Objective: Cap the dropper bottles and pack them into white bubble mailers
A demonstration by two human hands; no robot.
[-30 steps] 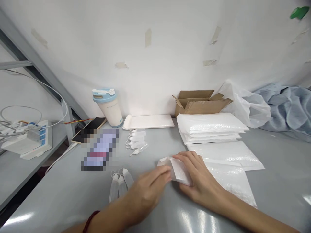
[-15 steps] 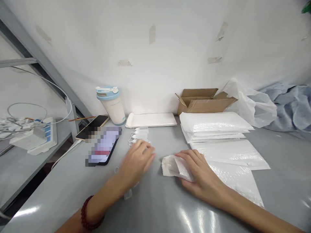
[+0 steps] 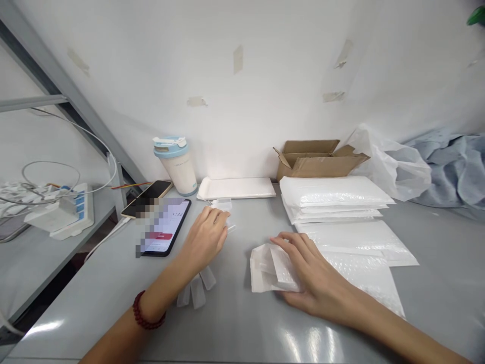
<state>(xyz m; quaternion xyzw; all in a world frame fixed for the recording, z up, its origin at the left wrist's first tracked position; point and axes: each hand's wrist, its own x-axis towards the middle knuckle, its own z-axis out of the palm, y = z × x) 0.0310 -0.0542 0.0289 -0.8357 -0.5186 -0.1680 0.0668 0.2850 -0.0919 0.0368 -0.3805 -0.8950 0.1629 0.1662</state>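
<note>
My right hand [image 3: 308, 273] is wrapped round a small white bubble mailer [image 3: 263, 268], its mouth gaping toward the left. To the left, my left hand [image 3: 206, 235] is over a row of small translucent white plastic pieces [image 3: 223, 204], fingers bent downward and close together. The fingertips hide whatever is between them; a thin clear strip [image 3: 232, 228] shows beside them. Several more translucent pieces [image 3: 197, 293] lie fanned out on the grey table below my left wrist, which wears a dark red bead bracelet.
Flat white bubble mailers [image 3: 337, 194] are stacked at the right, with another mailer [image 3: 238, 187] against the wall. Behind stand an open cardboard box [image 3: 322, 166] and a lidded cup [image 3: 180, 169]. Two phones, one a lit phone [image 3: 166, 235], lie left; a power strip [image 3: 76, 217] is beyond.
My left hand has moved slightly left and away from me, uncovering the fanned pieces under its wrist. My right hand keeps the mailer, whose mouth is now wider.
</note>
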